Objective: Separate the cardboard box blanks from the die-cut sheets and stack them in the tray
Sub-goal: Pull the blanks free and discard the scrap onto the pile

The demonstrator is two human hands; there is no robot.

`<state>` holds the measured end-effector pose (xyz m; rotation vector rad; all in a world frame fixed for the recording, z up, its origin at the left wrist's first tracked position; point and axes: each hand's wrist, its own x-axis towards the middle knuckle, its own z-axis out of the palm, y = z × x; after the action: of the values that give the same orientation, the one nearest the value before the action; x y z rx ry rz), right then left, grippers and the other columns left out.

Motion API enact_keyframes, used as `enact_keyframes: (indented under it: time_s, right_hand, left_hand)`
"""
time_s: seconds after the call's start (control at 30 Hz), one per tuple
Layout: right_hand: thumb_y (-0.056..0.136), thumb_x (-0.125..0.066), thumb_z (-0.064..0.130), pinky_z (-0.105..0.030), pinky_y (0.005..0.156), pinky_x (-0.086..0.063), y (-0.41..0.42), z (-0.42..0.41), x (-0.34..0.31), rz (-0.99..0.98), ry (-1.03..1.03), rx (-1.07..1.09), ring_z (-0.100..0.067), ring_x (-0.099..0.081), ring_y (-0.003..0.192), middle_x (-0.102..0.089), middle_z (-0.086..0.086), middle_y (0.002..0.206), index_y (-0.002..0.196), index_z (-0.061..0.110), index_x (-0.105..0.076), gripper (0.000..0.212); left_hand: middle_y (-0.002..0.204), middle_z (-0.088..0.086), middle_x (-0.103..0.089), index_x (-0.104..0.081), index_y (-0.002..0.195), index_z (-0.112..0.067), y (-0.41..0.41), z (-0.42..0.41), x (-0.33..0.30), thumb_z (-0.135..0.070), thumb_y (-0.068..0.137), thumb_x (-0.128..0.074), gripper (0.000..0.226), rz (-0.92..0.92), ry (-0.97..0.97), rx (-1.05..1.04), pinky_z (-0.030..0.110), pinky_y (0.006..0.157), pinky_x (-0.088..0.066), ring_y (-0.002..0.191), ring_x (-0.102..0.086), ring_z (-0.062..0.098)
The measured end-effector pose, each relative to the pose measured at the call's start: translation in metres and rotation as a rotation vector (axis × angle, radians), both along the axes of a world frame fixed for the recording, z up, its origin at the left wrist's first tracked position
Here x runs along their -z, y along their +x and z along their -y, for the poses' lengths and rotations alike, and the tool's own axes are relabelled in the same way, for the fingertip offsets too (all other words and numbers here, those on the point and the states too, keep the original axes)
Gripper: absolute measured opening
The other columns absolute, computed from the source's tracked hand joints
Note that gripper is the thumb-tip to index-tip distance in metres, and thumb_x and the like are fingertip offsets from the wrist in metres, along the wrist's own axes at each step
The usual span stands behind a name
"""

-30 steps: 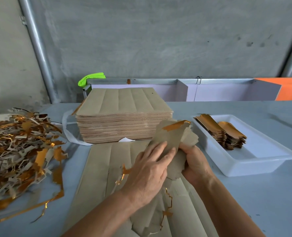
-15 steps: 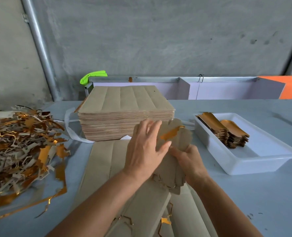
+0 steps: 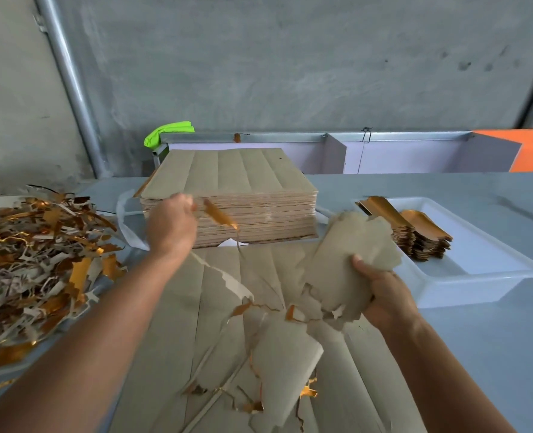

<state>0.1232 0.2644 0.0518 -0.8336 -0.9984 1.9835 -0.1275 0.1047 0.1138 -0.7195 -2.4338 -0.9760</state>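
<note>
My right hand (image 3: pixel 383 292) grips a bundle of grey-brown box blanks (image 3: pixel 349 257) just left of the white tray (image 3: pixel 477 276). My left hand (image 3: pixel 171 223) pinches a thin gold scrap strip (image 3: pixel 219 215) and holds it up in front of the tall stack of die-cut sheets (image 3: pixel 227 195). A partly torn die-cut sheet (image 3: pixel 259 339) lies flat below both hands, with loose blanks and gold edging still hanging on it. In the tray, two stacks of gold-faced blanks (image 3: pixel 415 232) sit at its far left corner.
A heap of gold and white scrap strips (image 3: pixel 37 260) fills the table's left side. Behind the stack stands a low metal-framed partition (image 3: pixel 383 151), with a neon green cloth (image 3: pixel 168 131) on its left end. A concrete wall rises behind it.
My hands have parted. The left hand pulled a gold strip off the bundle, up and to the left. The right hand carried the blanks to the right, toward the tray.
</note>
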Motion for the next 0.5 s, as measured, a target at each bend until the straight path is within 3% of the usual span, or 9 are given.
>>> enact_keyframes:
  time_s: [0.1, 0.17, 0.27, 0.33, 0.37, 0.43, 0.5]
  right_hand:
    - [0.086, -0.067, 0.011, -0.04, 0.077, -0.054, 0.005, -0.01, 0.0, -0.07, -0.132, 0.097, -0.016, -0.067, 0.082, -0.073, 0.0, 0.084, 0.097, 0.014, -0.064, 0.012]
    - [0.086, -0.067, 0.012, -0.041, 0.081, -0.053, 0.009, -0.016, 0.0, -0.099, -0.17, 0.166, -0.015, -0.067, 0.083, -0.072, 0.0, 0.087, 0.095, 0.016, -0.063, 0.011]
    - [0.087, -0.066, 0.012, -0.045, 0.089, -0.05, 0.009, -0.019, 0.0, -0.116, -0.175, 0.218, -0.019, -0.064, 0.096, -0.068, -0.002, 0.104, 0.098, 0.018, -0.061, 0.013]
    - [0.087, -0.066, 0.012, -0.045, 0.087, -0.051, 0.004, -0.016, -0.001, -0.112, -0.176, 0.206, -0.019, -0.064, 0.094, -0.068, -0.003, 0.104, 0.107, 0.016, -0.06, 0.021]
    - [0.086, -0.067, 0.012, -0.044, 0.086, -0.052, 0.001, -0.013, -0.001, -0.107, -0.176, 0.197, -0.018, -0.065, 0.091, -0.068, -0.003, 0.102, 0.111, 0.016, -0.06, 0.025]
    - [0.085, -0.068, 0.011, -0.044, 0.083, -0.053, -0.006, -0.009, -0.003, -0.096, -0.174, 0.18, -0.018, -0.066, 0.088, -0.069, -0.003, 0.1, 0.109, 0.015, -0.06, 0.025]
    - [0.085, -0.068, 0.011, -0.042, 0.077, -0.055, -0.011, -0.005, -0.005, -0.098, -0.161, 0.157, -0.018, -0.067, 0.086, -0.07, -0.003, 0.096, 0.102, 0.016, -0.062, 0.019]
  left_hand:
    - [0.068, 0.009, -0.049, -0.052, 0.073, -0.007, -0.022, 0.023, 0.024, -0.005, 0.096, -0.042, 0.025, 0.017, -0.043, -0.134, 0.037, 0.059, -0.032, 0.068, -0.044, 0.026]
    - [0.076, 0.018, -0.057, -0.052, 0.072, -0.006, -0.031, 0.037, 0.04, -0.006, 0.098, -0.039, 0.029, 0.053, -0.137, -0.199, 0.036, 0.058, -0.033, 0.07, -0.051, 0.032]
    - [0.102, 0.021, -0.062, -0.06, 0.101, 0.002, -0.03, 0.043, 0.06, -0.009, 0.099, -0.037, 0.026, 0.21, -0.423, -0.218, 0.037, 0.065, -0.041, 0.093, -0.06, 0.035]
    - [0.118, 0.02, -0.054, -0.053, 0.119, -0.002, -0.012, 0.037, 0.062, -0.016, 0.096, -0.046, 0.028, 0.251, -0.53, -0.163, 0.04, 0.081, -0.045, 0.11, -0.052, 0.034]
    - [0.123, 0.02, -0.05, -0.048, 0.124, -0.003, 0.0, 0.032, 0.062, -0.019, 0.094, -0.051, 0.034, 0.179, -0.506, -0.102, 0.042, 0.088, -0.043, 0.115, -0.048, 0.034]
    - [0.128, 0.019, -0.047, -0.047, 0.128, -0.003, 0.031, 0.018, 0.06, -0.02, 0.089, -0.061, 0.045, -0.076, -0.275, 0.194, 0.04, 0.098, -0.036, 0.119, -0.042, 0.034]
    - [0.135, 0.012, -0.046, -0.048, 0.132, -0.005, 0.062, 0.005, 0.053, -0.03, 0.084, -0.069, 0.059, -0.2, -0.191, 0.563, 0.027, 0.103, -0.027, 0.125, -0.038, 0.026]
